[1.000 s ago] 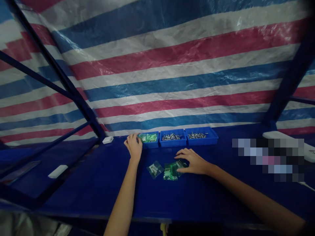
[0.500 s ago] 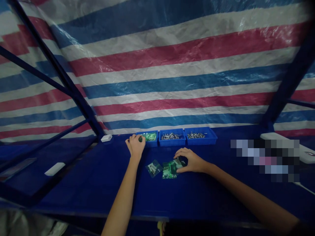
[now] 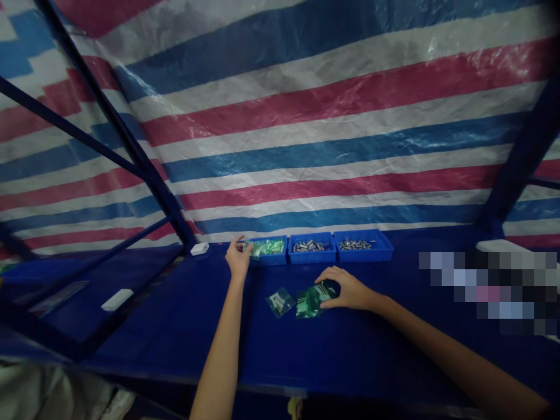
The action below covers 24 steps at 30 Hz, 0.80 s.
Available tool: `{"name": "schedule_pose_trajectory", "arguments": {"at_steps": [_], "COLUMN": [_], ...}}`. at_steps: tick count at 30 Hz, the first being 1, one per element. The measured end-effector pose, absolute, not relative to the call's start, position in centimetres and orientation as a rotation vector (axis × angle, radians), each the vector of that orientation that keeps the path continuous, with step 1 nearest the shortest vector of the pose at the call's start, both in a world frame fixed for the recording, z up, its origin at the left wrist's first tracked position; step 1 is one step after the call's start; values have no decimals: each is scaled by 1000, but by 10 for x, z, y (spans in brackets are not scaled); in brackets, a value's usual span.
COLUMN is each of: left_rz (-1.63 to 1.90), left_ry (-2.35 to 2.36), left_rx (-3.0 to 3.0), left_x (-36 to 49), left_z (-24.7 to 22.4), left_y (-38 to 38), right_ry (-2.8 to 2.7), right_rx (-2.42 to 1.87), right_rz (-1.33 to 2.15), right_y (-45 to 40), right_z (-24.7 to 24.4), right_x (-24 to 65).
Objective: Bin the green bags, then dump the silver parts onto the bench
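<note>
Left hand [image 3: 238, 260], wearer's 11 o'clock, now has a green packet [image 3: 256, 249] pinched, so one's picked; right hand [image 3: 345, 290], 1 o'clock, cups baggies [image 3: 308, 304], can't tell if clamped.

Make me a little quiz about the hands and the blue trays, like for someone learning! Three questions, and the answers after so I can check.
1. Counting: how many blue trays are in the row along the back?
2. True or false: the right hand is at the packets on the table.
3. Choose: which tray in the row is the left hand closest to? A) left B) middle C) right

Key: 1: three. 2: true. 3: A, the left tray.
</note>
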<state>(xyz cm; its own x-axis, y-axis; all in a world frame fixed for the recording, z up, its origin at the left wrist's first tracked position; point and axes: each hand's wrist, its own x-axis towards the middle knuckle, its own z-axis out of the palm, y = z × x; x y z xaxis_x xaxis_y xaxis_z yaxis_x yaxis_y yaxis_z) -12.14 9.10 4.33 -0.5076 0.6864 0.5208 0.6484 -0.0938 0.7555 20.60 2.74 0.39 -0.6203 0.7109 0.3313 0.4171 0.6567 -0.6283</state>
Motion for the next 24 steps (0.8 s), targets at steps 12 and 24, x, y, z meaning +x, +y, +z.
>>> {"name": "schedule_pose_trajectory", "arguments": {"at_steps": [12, 24], "left_rz": [1779, 1170], "left_ry": [1628, 1679], "left_rx": [1635, 1861], "left_x": [-130, -157], "left_z": [69, 63], "left_y": [140, 168], "right_ry": [-2280, -2336], "right_rx": [-867, -891], "right_rz": [680, 619], "right_y": [27, 32], "right_z": [5, 9], "right_x": [206, 207]}}
